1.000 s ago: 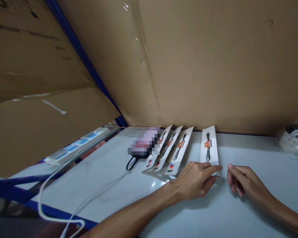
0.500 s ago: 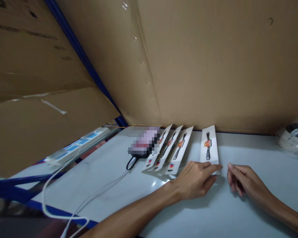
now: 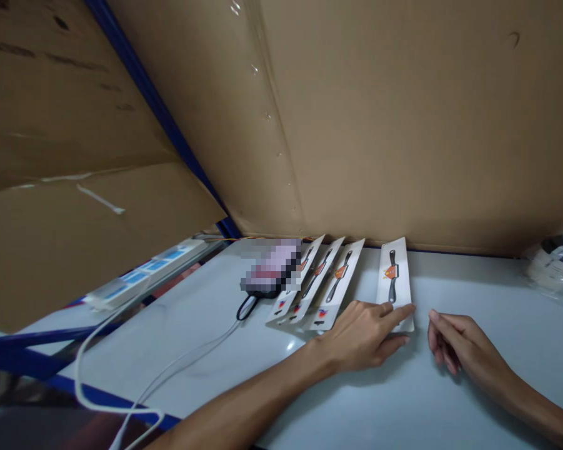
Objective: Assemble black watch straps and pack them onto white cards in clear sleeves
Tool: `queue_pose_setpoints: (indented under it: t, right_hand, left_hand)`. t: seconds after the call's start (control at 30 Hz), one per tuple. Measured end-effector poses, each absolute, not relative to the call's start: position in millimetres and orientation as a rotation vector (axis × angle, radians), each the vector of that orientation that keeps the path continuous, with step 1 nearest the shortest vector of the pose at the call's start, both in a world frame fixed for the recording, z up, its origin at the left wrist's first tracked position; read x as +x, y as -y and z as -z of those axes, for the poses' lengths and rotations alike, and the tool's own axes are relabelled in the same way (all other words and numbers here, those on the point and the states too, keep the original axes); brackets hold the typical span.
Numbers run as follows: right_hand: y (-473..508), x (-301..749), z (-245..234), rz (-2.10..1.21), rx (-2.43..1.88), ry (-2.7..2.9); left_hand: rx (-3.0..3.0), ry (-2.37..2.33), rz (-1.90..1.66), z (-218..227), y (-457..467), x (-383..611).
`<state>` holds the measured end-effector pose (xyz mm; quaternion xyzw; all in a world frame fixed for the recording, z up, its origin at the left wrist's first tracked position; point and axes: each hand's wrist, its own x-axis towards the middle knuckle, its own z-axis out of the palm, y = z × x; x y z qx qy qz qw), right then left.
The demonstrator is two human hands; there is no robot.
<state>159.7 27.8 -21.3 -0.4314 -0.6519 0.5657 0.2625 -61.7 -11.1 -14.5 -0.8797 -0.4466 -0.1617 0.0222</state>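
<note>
My left hand (image 3: 363,334) lies on the white table (image 3: 450,400) with its fingers stretched out, the forefinger resting on the near end of a long white card pack (image 3: 394,278) that shows a black strap. My right hand (image 3: 454,340) rests just right of that pack, its fingers loosely curled and holding nothing, a small gap from the card. Three similar card packs (image 3: 321,284) lie fanned side by side to the left.
A dark device (image 3: 267,275) with a black loop and a white cable (image 3: 122,400) lies left of the packs. A white power strip (image 3: 145,275) sits at the left edge. Large cardboard sheets (image 3: 403,125) form the back wall. A bagged item (image 3: 557,265) is at the far right.
My left hand has slid slightly left along the near end of the card pack. Otherwise nothing has visibly changed.
</note>
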Motion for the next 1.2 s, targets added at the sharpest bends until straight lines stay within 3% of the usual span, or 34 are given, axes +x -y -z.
queue_pose_setpoints:
  t: [0.97, 1.2]
  right_hand:
    - [-26, 167, 28, -1.698, -1.217, 1.754]
    - [-28, 161, 27, -1.546, -1.168, 1.721]
  left_hand:
    - [-2.655, 1.008, 0.531, 7, 21, -60]
    - [-2.563, 0.875, 0.634, 4, 24, -58]
